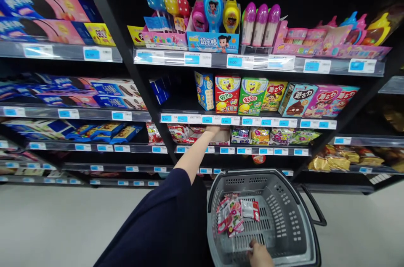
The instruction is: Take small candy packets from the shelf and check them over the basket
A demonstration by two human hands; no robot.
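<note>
Dark shelves (181,101) carry upright boxes (227,95), small bags (260,136) and, higher, printed display cartons (213,42)

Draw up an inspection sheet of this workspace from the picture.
Surface: dark store shelves with price labels.
Things: gray shopping basket holding pink-and-white packets.
Clutter: SpongeBob boxes, purple-capped tubes and biscuit boxes stocked on shelves.
Hands: left hand reaches in below the SpongeBob boxes, fingers hidden; right hand at the basket's near end, grip unclear.
Cables: nothing seen.
Surroundings: pale floor, shelving on both sides.
</note>
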